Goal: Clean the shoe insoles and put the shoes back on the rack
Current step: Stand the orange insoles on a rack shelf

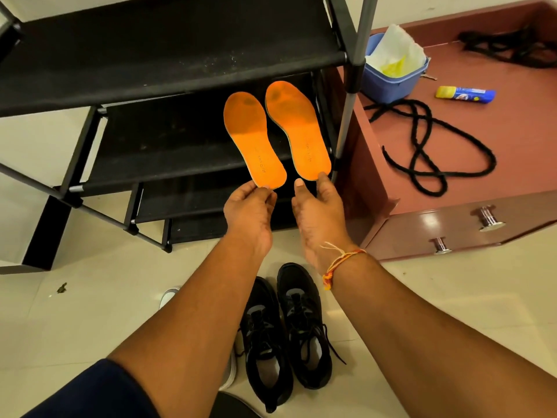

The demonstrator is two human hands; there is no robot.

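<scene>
1. Pinching now, in front of the rack [180, 55]: left insole [253, 137] by its heel in left hand [250, 206], right insole [297, 128] likewise in right hand [319, 206].
2. Scrub the darkened toe ends first.

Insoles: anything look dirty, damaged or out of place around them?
The left insole and right insole both show dark smudges at the toe end. A black cord sprawls loose on the maroon cabinet, a small scrap lies on the floor, and the rack shelf carries pale specks.
</scene>
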